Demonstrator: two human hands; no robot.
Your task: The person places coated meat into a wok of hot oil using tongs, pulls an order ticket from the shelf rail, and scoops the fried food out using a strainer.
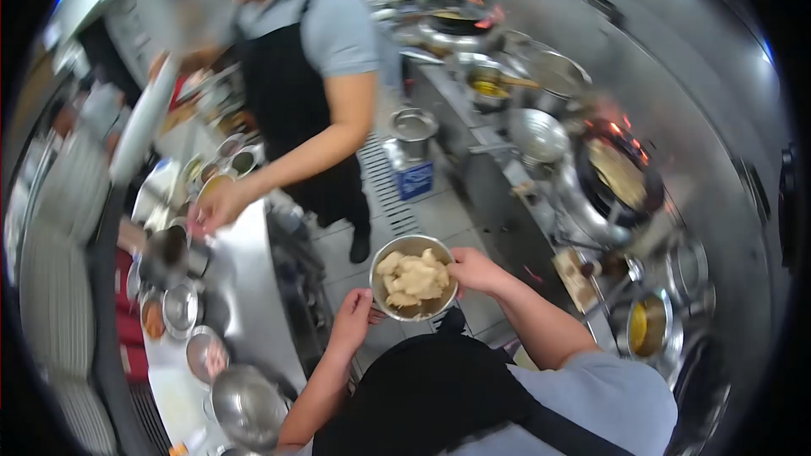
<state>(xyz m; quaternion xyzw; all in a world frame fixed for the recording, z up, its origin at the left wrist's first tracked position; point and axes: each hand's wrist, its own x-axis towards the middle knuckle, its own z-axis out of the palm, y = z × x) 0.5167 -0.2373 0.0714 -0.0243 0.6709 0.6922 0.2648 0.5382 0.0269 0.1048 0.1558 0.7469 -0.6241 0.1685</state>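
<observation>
Holds a round silver metal bowl (411, 241) between the left hand (353, 317) and right hand (476, 270), with pale lumpy food (416, 277) inside. Left of the left hand, has a long silver metal counter (252, 304), bearing 1 large round silver metal basin (247, 405) behind that hand's level. Ahead-left, has 1 person in a black apron (283, 76) beside the counter. Ahead of both hands, shows 1 blue-and-white box (415, 182) on the pale tiled floor (452, 224). Ahead-right of the right hand, has 1 round black wok (604, 205) on a silver metal stove (507, 219); farther right and behind, 1 round silver metal pot (658, 331).
</observation>
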